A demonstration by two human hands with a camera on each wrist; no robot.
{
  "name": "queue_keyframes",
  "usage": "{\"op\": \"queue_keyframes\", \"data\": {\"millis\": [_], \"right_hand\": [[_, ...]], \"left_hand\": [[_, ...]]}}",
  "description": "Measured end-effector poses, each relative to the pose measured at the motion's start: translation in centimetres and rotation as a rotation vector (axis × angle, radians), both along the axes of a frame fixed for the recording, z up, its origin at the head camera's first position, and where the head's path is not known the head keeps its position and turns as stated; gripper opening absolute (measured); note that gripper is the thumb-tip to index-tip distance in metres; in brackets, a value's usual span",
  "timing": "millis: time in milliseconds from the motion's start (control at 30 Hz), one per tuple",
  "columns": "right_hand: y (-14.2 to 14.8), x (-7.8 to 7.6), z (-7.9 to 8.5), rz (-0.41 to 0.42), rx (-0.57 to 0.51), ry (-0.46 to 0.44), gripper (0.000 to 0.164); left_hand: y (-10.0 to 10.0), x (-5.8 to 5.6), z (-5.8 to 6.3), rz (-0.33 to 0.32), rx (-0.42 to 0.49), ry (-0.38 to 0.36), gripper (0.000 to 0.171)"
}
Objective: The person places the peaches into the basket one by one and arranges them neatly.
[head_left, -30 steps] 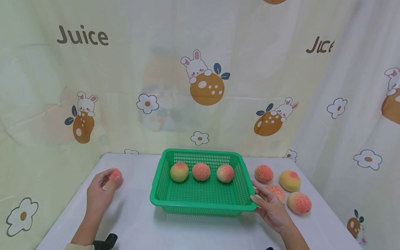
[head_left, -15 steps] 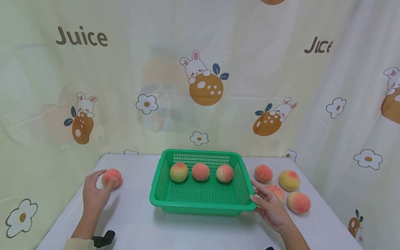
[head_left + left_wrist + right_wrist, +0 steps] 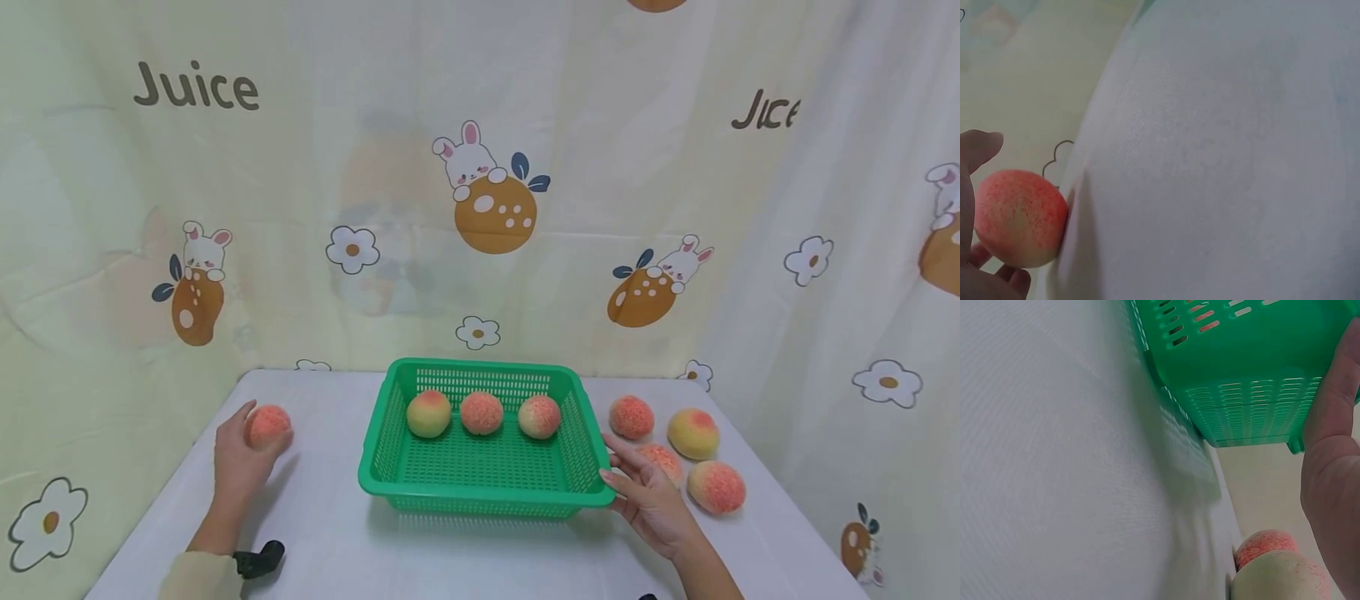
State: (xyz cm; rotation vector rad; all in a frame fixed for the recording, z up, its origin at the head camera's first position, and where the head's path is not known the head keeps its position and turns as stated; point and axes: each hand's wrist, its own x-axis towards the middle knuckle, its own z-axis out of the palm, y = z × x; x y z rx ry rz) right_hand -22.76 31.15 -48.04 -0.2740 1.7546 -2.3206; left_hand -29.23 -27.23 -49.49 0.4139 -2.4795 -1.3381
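My left hand (image 3: 243,458) is spread around a pink peach (image 3: 267,426) at the left of the white table. In the left wrist view the thumb (image 3: 984,145) stands a little off this peach, while other fingers (image 3: 1019,281) sit close below it. On the right, my right hand (image 3: 651,500) holds the side rim of a green slotted basket (image 3: 495,500), its thumb on the edge. Along the basket's back wall sit a yellowish peach (image 3: 430,415), a pink peach (image 3: 482,413) and a pale pink peach (image 3: 539,417).
Several more peaches lie right of the basket: a red one (image 3: 632,417), a yellow one (image 3: 693,433), a large pink one (image 3: 717,487) and one partly behind my right hand. A printed curtain (image 3: 360,325) hangs behind and beside the table (image 3: 330,533).
My left hand gripped the peach at first, then its fingers drew back off it. Now they are closer around it again. The right hand and the basket keep their place.
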Motion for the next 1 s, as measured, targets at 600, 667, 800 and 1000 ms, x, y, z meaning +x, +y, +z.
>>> {"op": "queue_keyframes", "data": {"millis": [600,667,800,1000], "right_hand": [[-0.1,-0.1,-0.1,-0.006,0.003,-0.006,0.069],[0.0,0.0,-0.1,-0.007,0.005,-0.007,0.068],[0.0,0.0,0.0,-0.008,0.007,-0.003,0.067],[0.0,-0.1,0.0,-0.010,0.006,-0.010,0.068]], "left_hand": [[0.3,-1.3,-0.4,0.066,0.036,-0.026,0.086],[0.3,-1.3,-0.5,0.070,0.041,-0.031,0.086],[0.2,-1.3,-0.6,0.072,0.066,-0.038,0.086],[-0.2,-1.4,-0.8,0.079,0.100,-0.059,0.085]]}}
